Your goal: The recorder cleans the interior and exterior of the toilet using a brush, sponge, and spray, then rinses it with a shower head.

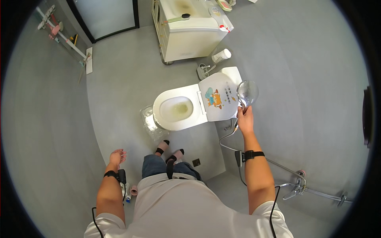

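My right hand point(246, 119) is closed around the handle of a round silver shower head point(249, 91). The head is held up beside the toilet tank, near the right wall. From its handle a metal hose point(227, 147) loops down and back to a wall mixer tap point(297, 188). Left of it stands a white toilet point(163, 123), its seat down and its lid point(218, 113) raised, with a cartoon sticker on the lid. There is yellowish-brown colouring in the bowl. Low on the left, my left hand point(118, 157) hangs with its fingers apart, holding nothing.
A white vanity cabinet point(186, 43) with a basin and a green-handled brush point(178, 18) stands beyond the toilet. Beside it are a toilet brush holder point(203, 72) and a white container point(221, 55). Poles point(65, 39) hang on the left wall. A floor drain point(196, 162) lies near my feet.
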{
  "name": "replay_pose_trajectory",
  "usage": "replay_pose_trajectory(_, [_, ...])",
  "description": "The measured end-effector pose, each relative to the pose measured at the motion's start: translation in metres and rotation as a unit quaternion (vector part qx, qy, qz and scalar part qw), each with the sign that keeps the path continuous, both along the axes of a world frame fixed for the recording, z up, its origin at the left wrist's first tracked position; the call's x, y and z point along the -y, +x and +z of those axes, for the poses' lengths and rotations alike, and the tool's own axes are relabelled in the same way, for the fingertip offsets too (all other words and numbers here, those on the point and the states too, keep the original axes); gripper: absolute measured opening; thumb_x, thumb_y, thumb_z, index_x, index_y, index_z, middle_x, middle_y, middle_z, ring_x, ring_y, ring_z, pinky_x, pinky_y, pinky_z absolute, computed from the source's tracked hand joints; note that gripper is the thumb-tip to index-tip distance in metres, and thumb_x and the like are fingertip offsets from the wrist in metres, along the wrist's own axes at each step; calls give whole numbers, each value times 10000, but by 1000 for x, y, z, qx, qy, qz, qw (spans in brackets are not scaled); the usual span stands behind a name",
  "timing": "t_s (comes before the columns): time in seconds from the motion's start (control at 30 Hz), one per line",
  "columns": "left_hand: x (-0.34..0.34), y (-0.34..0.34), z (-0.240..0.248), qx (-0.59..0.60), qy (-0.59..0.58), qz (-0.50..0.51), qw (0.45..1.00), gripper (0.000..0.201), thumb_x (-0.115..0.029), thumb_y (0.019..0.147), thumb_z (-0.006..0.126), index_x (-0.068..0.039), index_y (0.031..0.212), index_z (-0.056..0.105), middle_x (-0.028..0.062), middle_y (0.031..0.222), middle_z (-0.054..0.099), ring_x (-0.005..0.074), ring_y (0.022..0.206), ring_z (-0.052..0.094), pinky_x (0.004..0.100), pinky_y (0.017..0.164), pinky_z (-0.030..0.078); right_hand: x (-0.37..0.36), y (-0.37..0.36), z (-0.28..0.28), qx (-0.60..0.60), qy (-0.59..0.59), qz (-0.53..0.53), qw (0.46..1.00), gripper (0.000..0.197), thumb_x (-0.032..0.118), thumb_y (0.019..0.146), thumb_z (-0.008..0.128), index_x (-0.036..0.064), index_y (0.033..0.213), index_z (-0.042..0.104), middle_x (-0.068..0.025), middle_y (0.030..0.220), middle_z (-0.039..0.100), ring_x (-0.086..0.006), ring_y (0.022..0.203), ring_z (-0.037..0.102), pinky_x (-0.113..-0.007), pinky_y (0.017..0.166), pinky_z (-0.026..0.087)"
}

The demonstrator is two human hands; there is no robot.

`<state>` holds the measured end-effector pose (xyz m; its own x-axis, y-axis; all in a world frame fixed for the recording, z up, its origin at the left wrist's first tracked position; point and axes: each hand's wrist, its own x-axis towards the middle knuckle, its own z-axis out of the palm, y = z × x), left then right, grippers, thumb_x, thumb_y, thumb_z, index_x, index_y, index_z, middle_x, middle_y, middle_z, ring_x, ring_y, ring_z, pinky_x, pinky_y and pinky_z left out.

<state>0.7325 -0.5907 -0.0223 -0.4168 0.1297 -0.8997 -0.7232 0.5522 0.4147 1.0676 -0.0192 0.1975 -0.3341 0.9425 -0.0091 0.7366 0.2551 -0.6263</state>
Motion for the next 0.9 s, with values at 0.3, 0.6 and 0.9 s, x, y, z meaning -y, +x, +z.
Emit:
replay_pose_trajectory(0.3, [-6, -9, 7, -41, 12, -61, 997, 287, -230, 1034, 536, -73, 1246, 648, 43, 1051, 730, 145, 868, 668, 307, 767, 545, 19, -28, -37, -4, -56, -12, 998, 254, 200, 985, 648, 5, 984, 486, -149, 798, 626, -290, 721, 630, -416, 706, 502])
replay_pose_trajectory(0.6, [-11, -20, 21, -69, -38, -120, 990, 304, -242, 1043, 528, -65, 1265, 638, 66, 1102, 731, 178, 937, 678, 337, 813, 549, 50, 44, -86, -60, -76, -84, 992, 269, 201, 972, 652, -12, 1003, 492, -164, 829, 604, -320, 751, 596, -445, 750, 489])
replay_pose_trajectory(0.9, [-95, -26, 91, -118, -40, -253, 959, 346, -265, 1064, 519, -63, 1335, 597, 99, 1239, 692, 222, 1116, 649, 372, 966, 528, 88, 83, -173, -27, -130, -105, 986, 246, 182, 946, 678, 5, 939, 509, -134, 763, 620, -271, 716, 637, -422, 700, 506])
